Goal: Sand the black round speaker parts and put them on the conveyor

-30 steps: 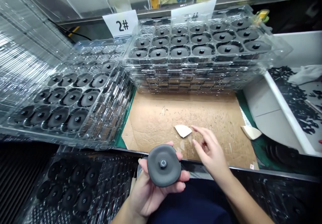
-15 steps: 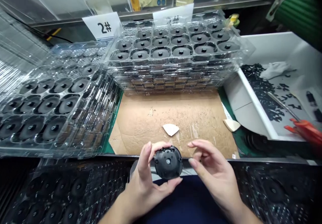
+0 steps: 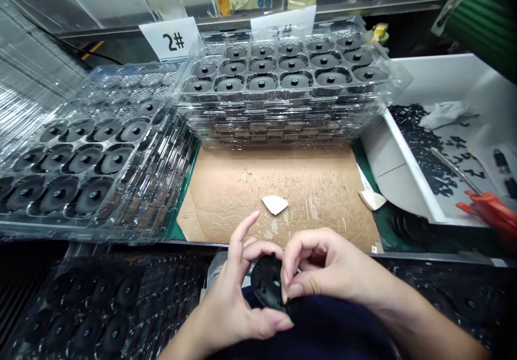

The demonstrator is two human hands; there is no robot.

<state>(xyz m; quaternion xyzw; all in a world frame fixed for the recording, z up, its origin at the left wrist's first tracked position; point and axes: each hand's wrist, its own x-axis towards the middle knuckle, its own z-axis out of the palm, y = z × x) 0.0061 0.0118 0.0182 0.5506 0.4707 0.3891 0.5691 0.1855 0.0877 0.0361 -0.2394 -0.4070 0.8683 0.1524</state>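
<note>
A black round plastic part (image 3: 264,282) is held low in front of my body, tilted, with its right side behind my fingers. My left hand (image 3: 234,295) grips it by the rim between thumb and a finger, while the index finger sticks up free. At the part's right edge my right hand (image 3: 323,265) is closed in a pinch, thumb against fingertips. Whether a small piece also sits between those fingertips is hidden. Beyond the hands, a pale wedge-shaped piece (image 3: 275,205) lies on the cardboard sheet (image 3: 226,187).
Stacked clear trays (image 3: 278,106) filled with black round parts stand at the back, and another stack (image 3: 137,187) at the left. A white bin (image 3: 416,171) on the right holds small black pieces and a red-handled tool (image 3: 488,209). A second wedge (image 3: 372,200) lies near the bin.
My right hand has moved left onto the edge of the black part, from open beside it to a pinch. The part has turned and tilted, and my left index finger has lifted off.
</note>
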